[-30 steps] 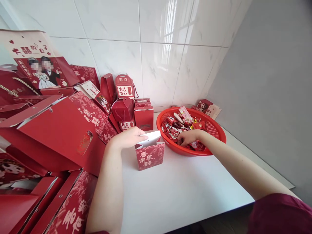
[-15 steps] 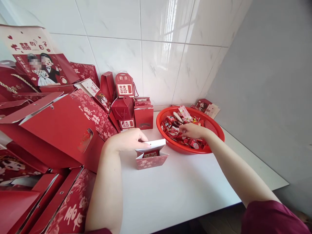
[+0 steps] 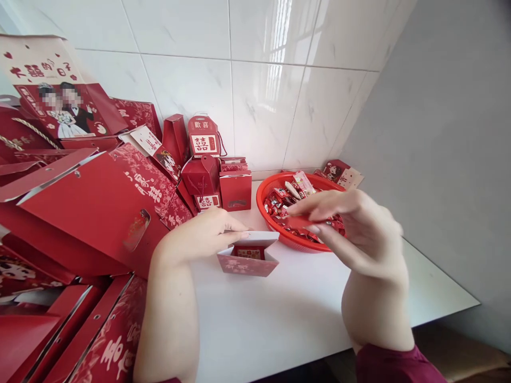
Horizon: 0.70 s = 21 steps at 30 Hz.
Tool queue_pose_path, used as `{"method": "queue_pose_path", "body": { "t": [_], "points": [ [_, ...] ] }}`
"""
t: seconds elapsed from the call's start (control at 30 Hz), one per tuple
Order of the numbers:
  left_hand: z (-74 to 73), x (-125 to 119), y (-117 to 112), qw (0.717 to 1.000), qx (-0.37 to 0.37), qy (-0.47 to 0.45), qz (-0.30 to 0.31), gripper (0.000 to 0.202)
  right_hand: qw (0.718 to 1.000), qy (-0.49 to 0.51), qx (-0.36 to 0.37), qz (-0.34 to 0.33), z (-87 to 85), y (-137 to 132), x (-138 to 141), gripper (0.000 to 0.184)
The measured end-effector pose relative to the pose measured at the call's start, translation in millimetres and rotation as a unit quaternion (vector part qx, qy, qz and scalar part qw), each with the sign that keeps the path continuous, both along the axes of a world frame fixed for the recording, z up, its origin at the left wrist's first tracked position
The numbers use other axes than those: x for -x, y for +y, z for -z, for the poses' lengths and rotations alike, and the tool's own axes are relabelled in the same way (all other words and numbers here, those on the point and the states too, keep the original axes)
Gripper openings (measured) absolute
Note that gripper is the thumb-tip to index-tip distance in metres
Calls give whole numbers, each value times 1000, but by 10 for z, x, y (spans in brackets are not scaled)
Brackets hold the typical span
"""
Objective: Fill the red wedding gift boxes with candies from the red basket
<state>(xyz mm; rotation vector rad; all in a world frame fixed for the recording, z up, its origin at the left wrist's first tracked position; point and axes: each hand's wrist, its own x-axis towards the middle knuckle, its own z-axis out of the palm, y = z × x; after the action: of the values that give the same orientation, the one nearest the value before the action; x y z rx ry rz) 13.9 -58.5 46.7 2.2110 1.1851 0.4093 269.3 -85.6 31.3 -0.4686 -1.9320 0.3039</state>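
Note:
My left hand (image 3: 203, 233) pinches the back flap of a small red paper gift box (image 3: 248, 266) standing on the white table (image 3: 275, 308). The box's top gapes, and a patterned red-and-gold piece (image 3: 249, 253) shows inside. To the right of the box, my right hand (image 3: 355, 229) holds a red-wrapped candy (image 3: 299, 222) between thumb and fingers, above the near rim of the basket. That red plastic basket (image 3: 260, 198) contains many wrapped sweets (image 3: 279, 202), partly hidden behind my right hand.
A heap of red gift boxes (image 3: 91, 207) crowds the left side. Several smaller boxes (image 3: 203, 175) are stacked against the tiled wall (image 3: 263, 106). Behind the basket lies another printed box (image 3: 343, 173). A grey wall (image 3: 447, 159) bounds the right.
My right hand has lifted out of the basket with a red-wrapped candy and come nearer to me. The box's mouth has widened under my left hand.

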Motion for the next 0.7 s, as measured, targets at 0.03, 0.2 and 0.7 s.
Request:
{"method": "queue_pose_path", "body": {
  "t": [0.03,0.2,0.7],
  "points": [
    [-41,-17,-61,1000,-23,-3,20,29,999,31,-27,-12,-27,-75,26,21],
    [-141,-46,-337,979,-203,0,9,34,997,-18,-47,-64,-49,-208,170,22],
    [-141,-41,-490,906,-420,-55,-15,27,961,-266,-73,-30,-180,-420,128,25]
  ]
}}
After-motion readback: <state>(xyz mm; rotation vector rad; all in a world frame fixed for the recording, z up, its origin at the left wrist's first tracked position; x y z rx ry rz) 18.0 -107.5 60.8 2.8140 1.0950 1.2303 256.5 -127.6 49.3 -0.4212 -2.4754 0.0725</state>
